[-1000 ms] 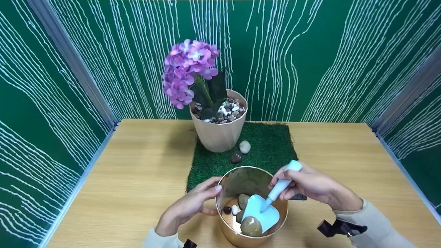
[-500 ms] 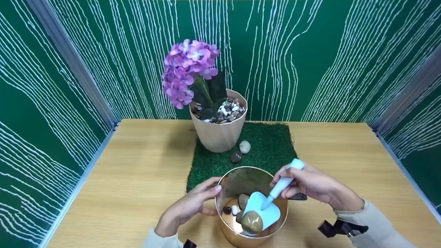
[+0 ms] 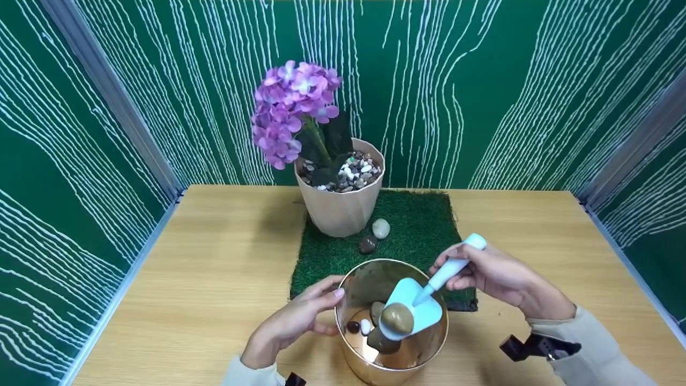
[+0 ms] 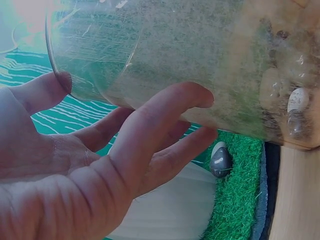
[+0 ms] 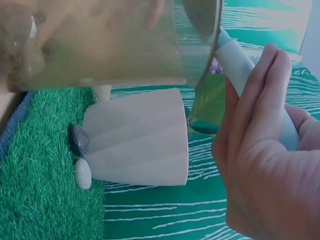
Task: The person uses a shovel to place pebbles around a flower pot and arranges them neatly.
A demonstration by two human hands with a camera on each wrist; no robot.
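My right hand grips the handle of a light blue garden trowel, its blade tilted down inside a see-through amber container with a gold rim. A large brown stone rests on the front of the blade. Beneath it in the container lie a dark grey stone, a small white pebble and a small black pebble. On the container's left side, my left hand touches the outer wall with spread, slightly bent fingers. Its thumb is at the rim, and its palm is off the wall.
Behind the container, a beige pot with purple flowers and gravel stands on a green turf mat. A white stone and a dark stone lie in front of the pot. Green patterned walls enclose the table.
My right hand has moved up and to the right with the trowel, lifting the brown stone on its blade and uncovering the dark grey stone. The left hand and container have stayed put.
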